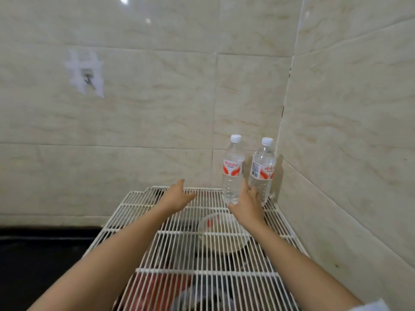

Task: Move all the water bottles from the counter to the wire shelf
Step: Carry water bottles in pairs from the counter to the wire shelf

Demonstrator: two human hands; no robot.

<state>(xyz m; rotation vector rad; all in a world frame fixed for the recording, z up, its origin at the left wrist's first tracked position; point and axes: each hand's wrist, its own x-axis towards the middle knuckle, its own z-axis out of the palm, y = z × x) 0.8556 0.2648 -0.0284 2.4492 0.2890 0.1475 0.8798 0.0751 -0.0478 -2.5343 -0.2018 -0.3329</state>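
Two clear water bottles with white caps and red-and-white labels stand upright on the white wire shelf [170, 234], in its far right corner by the tiled walls. The left bottle [232, 169] and the right bottle [262, 172] stand side by side, close together. My right hand [247, 204] is at the base of the two bottles, fingers extended and touching the lower part of the right bottle; no curled grip shows. My left hand [177, 195] hovers over the shelf's far edge, left of the bottles, fingers relaxed and holding nothing.
Below the wire shelf a clear glass bowl [222, 234] and red and dark items show through the wires. Beige tiled walls close the back and right sides. A dark counter [45, 248] lies to the left. A wall hook [88, 80] hangs upper left.
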